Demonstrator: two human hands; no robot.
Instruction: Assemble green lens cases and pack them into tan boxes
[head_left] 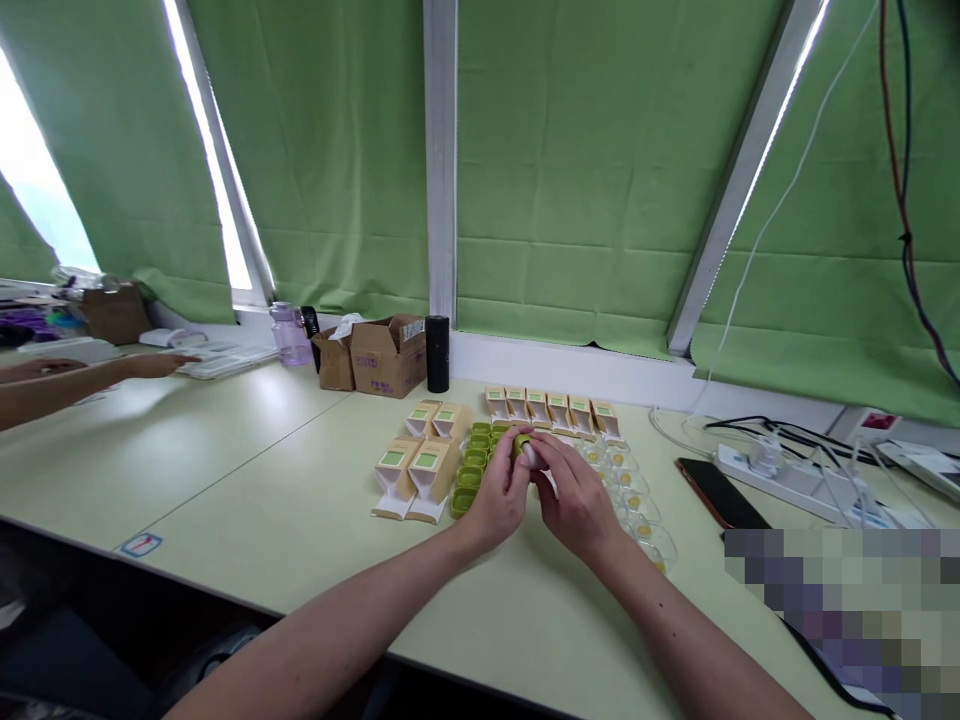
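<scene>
Near frame centre, our left hand (pixel 501 497) and right hand (pixel 577 495) pinch a green-and-white piece (pixel 530 456); uneven pressure could slip it loose.

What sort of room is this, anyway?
Probably a shared workroom for small hand jobs: a long, pale cream table bears rows of small tan cardboard boxes and green, plastic-looking rectangular tubs, and another person's bare hand shows at the far left.
</scene>
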